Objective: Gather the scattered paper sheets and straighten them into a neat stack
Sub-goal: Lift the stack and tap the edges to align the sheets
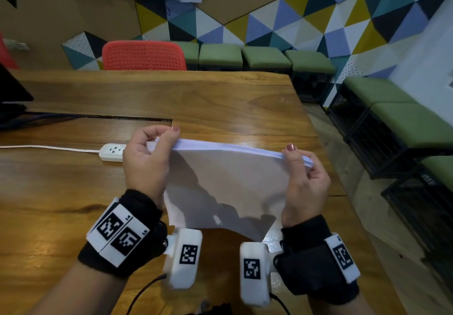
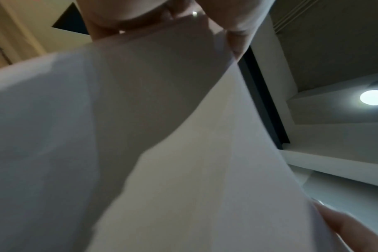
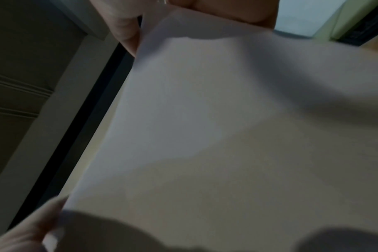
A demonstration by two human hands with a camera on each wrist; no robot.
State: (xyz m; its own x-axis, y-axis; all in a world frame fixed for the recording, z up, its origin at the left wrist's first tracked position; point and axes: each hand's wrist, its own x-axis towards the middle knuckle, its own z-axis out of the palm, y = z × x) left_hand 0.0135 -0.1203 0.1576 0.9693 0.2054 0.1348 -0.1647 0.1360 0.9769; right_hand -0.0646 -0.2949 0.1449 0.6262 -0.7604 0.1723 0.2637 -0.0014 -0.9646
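So the wooden table [image 1: 73, 192] sits under everything, and the paper stack [image 1: 228, 185] is held upright above it, likely so its edges can be tapped even. Left hand [image 1: 147, 160] and right hand [image 1: 306, 180] each pinch a top corner, thumbs in front.
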